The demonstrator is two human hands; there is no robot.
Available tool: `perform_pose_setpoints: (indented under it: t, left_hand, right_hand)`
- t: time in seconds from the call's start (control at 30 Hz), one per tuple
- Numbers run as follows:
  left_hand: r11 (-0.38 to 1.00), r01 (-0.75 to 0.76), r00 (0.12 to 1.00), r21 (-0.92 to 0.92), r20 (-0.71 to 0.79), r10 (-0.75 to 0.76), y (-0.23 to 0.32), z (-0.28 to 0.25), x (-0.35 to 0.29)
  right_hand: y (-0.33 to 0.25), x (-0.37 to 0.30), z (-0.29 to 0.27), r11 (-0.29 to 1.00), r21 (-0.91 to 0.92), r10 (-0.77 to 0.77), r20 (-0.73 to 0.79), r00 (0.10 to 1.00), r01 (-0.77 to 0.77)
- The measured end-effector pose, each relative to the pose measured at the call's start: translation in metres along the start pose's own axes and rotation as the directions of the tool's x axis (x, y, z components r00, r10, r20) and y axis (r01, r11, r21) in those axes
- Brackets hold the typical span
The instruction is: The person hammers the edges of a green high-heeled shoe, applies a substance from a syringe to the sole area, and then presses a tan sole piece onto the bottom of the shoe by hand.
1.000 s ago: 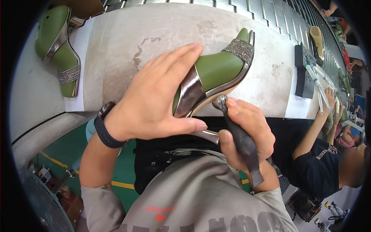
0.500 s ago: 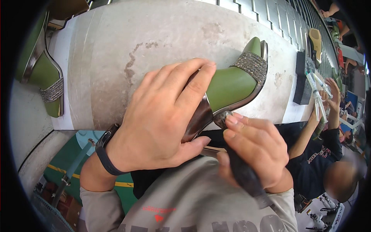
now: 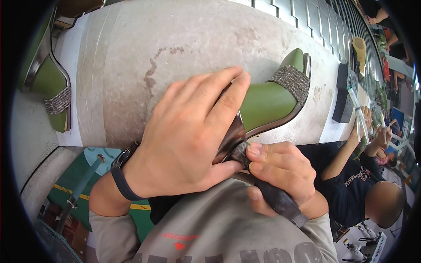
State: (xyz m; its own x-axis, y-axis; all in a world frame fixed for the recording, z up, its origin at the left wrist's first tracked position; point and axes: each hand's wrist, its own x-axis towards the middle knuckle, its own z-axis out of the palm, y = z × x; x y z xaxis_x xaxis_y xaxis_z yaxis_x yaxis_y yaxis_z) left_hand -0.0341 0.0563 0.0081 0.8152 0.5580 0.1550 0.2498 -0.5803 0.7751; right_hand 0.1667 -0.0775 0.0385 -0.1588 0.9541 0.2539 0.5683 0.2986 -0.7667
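Note:
A sandal [image 3: 297, 82] with a glittery grey strap is mounted on a green shoe last [image 3: 267, 105], its toe pointing to the far right. My left hand [image 3: 188, 127] is wrapped over the shiny brown heel part [image 3: 231, 139] and grips it, covering much of it. In my right hand [image 3: 285, 173] is a tool with a dark handle [image 3: 280, 201] and a worn grey head [image 3: 240, 153]; its exact kind is unclear. The tool's head is at the edge of the brown heel part, beside my left thumb.
Another sandal on a green last [image 3: 57, 94] is at the left. The pale worktable [image 3: 123, 57] bears stains. At the right are a black block [image 3: 342, 94], a tan sole [image 3: 358, 52] and a person in black [image 3: 351, 184] with raised hands. Metal conveyor slats [image 3: 302, 22] run behind.
My right hand has brought the tool left and slightly lower, from the sole's edge to the brown heel part. The sandal has shifted slightly right and nearer. The other person's hands have moved.

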Motion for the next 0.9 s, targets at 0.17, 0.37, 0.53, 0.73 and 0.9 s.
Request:
perform_pose_setpoints:
  t: [0.17, 0.37, 0.53, 0.73, 0.9]
  left_hand:
    - [1.000, -0.009, 1.000, 0.017, -0.010, 0.009, -0.003, 0.005, 0.003]
    - [0.994, -0.040, 0.999, 0.098, 0.008, 0.040, 0.001, -0.005, 0.010]
    - [0.994, -0.045, 0.996, 0.102, 0.077, 0.038, 0.007, -0.010, 0.021]
    - [0.974, 0.219, 0.968, 0.059, 0.112, -0.225, 0.040, 0.014, 0.083]
    - [0.952, 0.246, 0.959, 0.183, 0.098, -0.267, 0.037, 0.024, 0.088]
  right_hand:
    - [0.004, 0.011, 0.000, 0.971, -0.149, -0.184, 0.037, 0.982, 0.187]
    - [0.003, 0.022, 0.000, 0.976, -0.110, -0.197, -0.063, 0.978, 0.189]
    - [0.019, -0.004, -0.023, 0.927, 0.356, 0.170, -0.119, 0.978, -0.118]
    - [0.025, -0.004, -0.071, 0.781, 0.608, 0.420, -0.341, 0.841, -0.144]
    - [0.051, 0.018, -0.073, 0.759, 0.610, 0.430, -0.206, 0.879, -0.228]
